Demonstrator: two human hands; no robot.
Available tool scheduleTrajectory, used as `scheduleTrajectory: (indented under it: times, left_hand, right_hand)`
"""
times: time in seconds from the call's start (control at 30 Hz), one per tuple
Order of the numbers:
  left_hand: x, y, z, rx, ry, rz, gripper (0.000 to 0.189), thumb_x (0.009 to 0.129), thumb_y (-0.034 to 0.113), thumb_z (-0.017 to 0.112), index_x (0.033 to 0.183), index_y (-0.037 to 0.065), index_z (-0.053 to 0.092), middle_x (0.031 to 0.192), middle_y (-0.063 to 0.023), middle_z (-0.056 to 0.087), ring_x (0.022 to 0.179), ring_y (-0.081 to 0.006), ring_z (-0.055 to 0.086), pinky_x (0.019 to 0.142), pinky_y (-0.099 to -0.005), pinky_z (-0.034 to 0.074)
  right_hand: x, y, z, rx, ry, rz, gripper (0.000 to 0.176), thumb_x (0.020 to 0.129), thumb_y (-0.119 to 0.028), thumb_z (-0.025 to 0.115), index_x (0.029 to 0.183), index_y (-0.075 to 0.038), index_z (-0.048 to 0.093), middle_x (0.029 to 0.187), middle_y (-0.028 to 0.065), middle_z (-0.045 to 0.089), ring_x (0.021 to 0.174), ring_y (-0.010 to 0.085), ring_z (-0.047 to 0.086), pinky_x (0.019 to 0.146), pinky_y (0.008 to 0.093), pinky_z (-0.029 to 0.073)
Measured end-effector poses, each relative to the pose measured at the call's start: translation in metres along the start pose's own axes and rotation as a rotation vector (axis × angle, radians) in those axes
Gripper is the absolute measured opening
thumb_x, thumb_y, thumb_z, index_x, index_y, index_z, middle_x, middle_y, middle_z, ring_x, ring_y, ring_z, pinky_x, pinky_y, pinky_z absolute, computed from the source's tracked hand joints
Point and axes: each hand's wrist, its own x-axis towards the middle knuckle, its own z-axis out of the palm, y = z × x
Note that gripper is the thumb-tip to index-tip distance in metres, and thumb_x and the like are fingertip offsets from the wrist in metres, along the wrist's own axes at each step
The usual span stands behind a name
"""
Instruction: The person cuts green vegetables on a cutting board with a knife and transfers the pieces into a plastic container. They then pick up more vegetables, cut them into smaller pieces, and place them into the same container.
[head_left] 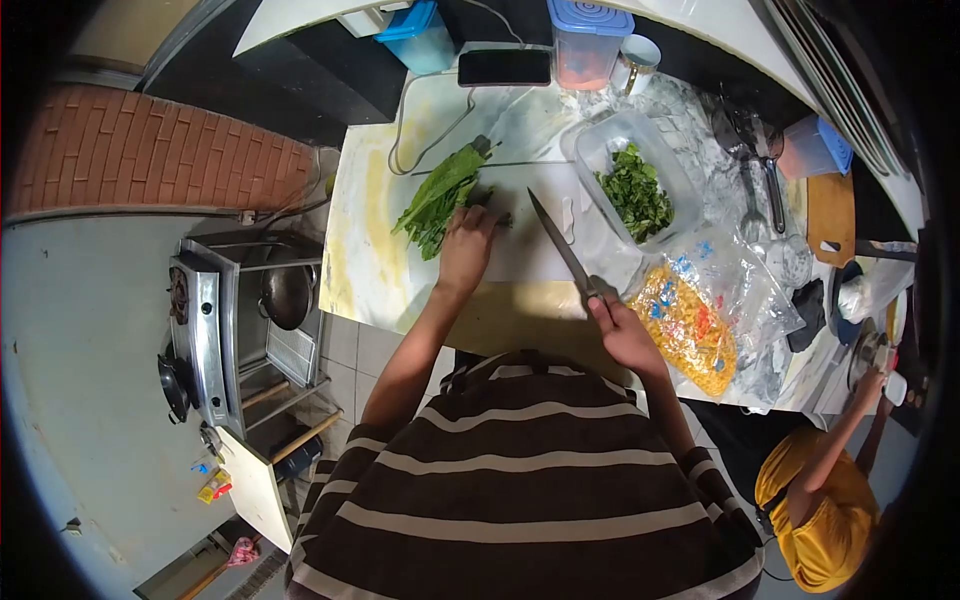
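Greens: a bunch of leafy greens [437, 195] lies on the white board [540, 265] in the middle of the counter [365, 250]. The stems point far and right, and the leaves spread to the left.
Left hand: your left hand [467, 245] rests on the near end of the bunch, fingers curled over the leaves and pinning them to the board.
Knife: the knife [558, 243] slants across the board just right of your left hand, with its tip toward the far side. It is not clear whether the edge touches the board.
Right hand: your right hand [622, 332] is clenched round the knife handle at the near edge of the counter.
Tub: a clear tub [598, 143] just right of the board holds chopped greens.
Bag: a clear bag [688, 338] of yellow pasta lies just right of your knife hand.
Far edge: a dark phone [504, 67] lies beyond the board, with a cable [400, 120] looping to its left. A blue-lidded box [590, 40] stands to its right.
Other person: someone in yellow [820, 510] stands near right and reaches a hand [880, 378] up to the right end of the counter.
Left side: a stove [195, 330] and a wok [287, 295] sit below and left of the counter.
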Motion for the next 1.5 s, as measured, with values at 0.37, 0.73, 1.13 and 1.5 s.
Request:
scheduleTrajectory:
  times: [0.37, 0.73, 1.13, 1.5]
  left_hand:
    - [0.016, 0.031, 0.035, -0.251, 0.199, 0.026, 0.012, 0.084, 0.004, 0.066, 0.096, 0.006, 0.066, 0.093, -0.0109, 0.064, 0.088, -0.0325, 0.062, 0.077, -0.0421, 0.052]
    - [0.010, 0.023, 0.039, -0.339, 0.313, 0.087, 0.013, 0.082, -0.001, 0.066, 0.095, 0.001, 0.067, 0.097, -0.0097, 0.065, 0.087, -0.0301, 0.061, 0.076, -0.0400, 0.052]
    - [0.013, 0.017, 0.041, -0.312, 0.261, 0.122, 0.013, 0.083, 0.000, 0.064, 0.096, 0.001, 0.068, 0.100, -0.0079, 0.065, 0.092, -0.0280, 0.060, 0.079, -0.0385, 0.050]
    - [0.015, 0.015, 0.040, -0.268, 0.267, 0.090, 0.010, 0.086, 0.004, 0.064, 0.096, 0.003, 0.066, 0.099, -0.0076, 0.064, 0.089, -0.0283, 0.059, 0.079, -0.0401, 0.048]
  right_hand:
    - [-0.007, -0.027, 0.002, -0.035, 0.123, 0.066, 0.050, 0.103, -0.036, 0.042, 0.129, 0.006, 0.046, 0.099, 0.0357, 0.063, 0.099, 0.0498, 0.061, 0.085, 0.0496, 0.048]
    - [0.011, -0.012, 0.026, -0.428, 0.165, -0.016, 0.038, 0.103, -0.036, 0.040, 0.120, -0.003, 0.046, 0.068, 0.0281, 0.063, 0.066, 0.0507, 0.062, 0.061, 0.0592, 0.049]
    - [0.018, -0.026, 0.049, -0.524, 0.120, 0.180, 0.033, 0.103, -0.036, 0.038, 0.115, -0.006, 0.042, 0.071, 0.0273, 0.065, 0.068, 0.0493, 0.065, 0.061, 0.0591, 0.051]
    - [0.042, -0.045, 0.039, -0.516, 0.177, 0.049, 0.039, 0.103, -0.033, 0.040, 0.124, 0.000, 0.044, 0.073, 0.0302, 0.064, 0.070, 0.0508, 0.064, 0.062, 0.0588, 0.051]
